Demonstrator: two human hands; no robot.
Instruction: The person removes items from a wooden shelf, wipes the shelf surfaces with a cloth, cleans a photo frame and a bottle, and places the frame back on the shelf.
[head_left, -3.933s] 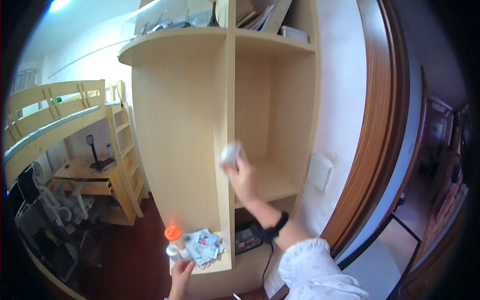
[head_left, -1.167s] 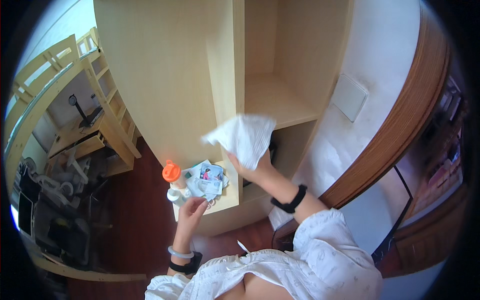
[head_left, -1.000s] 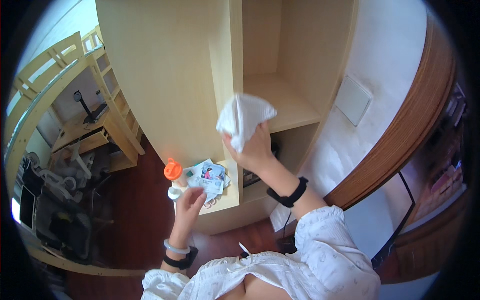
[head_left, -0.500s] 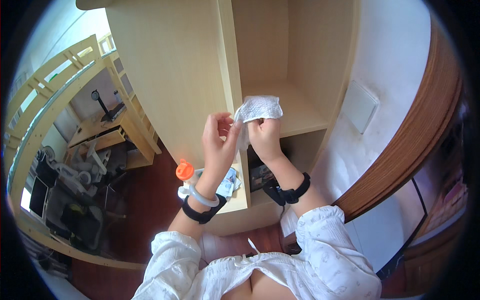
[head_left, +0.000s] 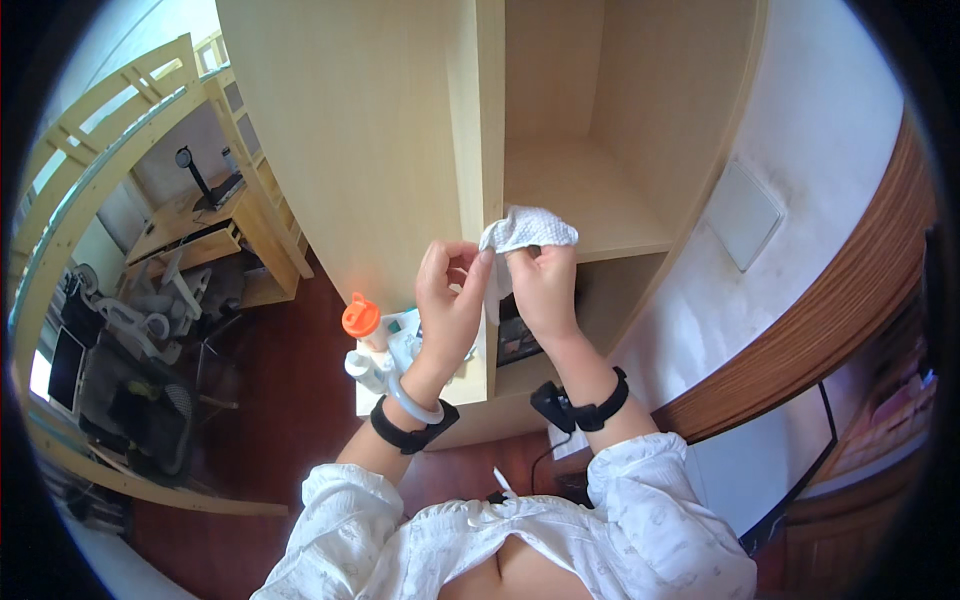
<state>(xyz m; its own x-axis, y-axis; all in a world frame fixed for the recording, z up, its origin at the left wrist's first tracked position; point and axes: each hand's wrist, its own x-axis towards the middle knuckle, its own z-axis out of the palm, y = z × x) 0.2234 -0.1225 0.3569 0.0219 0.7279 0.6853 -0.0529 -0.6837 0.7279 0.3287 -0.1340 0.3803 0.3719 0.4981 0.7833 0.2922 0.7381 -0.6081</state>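
A white textured wipe (head_left: pixel 530 228) is stretched between my two hands, in front of a light wooden cabinet (head_left: pixel 365 130). My left hand (head_left: pixel 448 300) pinches its left edge between thumb and forefinger, the other fingers curled. My right hand (head_left: pixel 543 292) is closed on the right part, which drapes over the knuckles. A strip of the cloth hangs down between the hands. Just behind the wipe lies the bare cabinet shelf (head_left: pixel 585 195). Below my left hand stand a bottle with an orange lid (head_left: pixel 362 318) and a white bottle (head_left: pixel 364 370) on a low ledge (head_left: pixel 470 385).
At the left are a wooden bunk bed (head_left: pixel 110 130), a desk (head_left: pixel 190 225) and a dark mesh chair (head_left: pixel 135 400) on the reddish floor (head_left: pixel 270 400). A white wall panel (head_left: pixel 743 215) is at the right, above a curved brown wooden edge (head_left: pixel 790 345).
The wipe has folded down and looks narrower over my right hand. Both hands sit slightly lower and to the right in view, and the cabinet has shifted right too.
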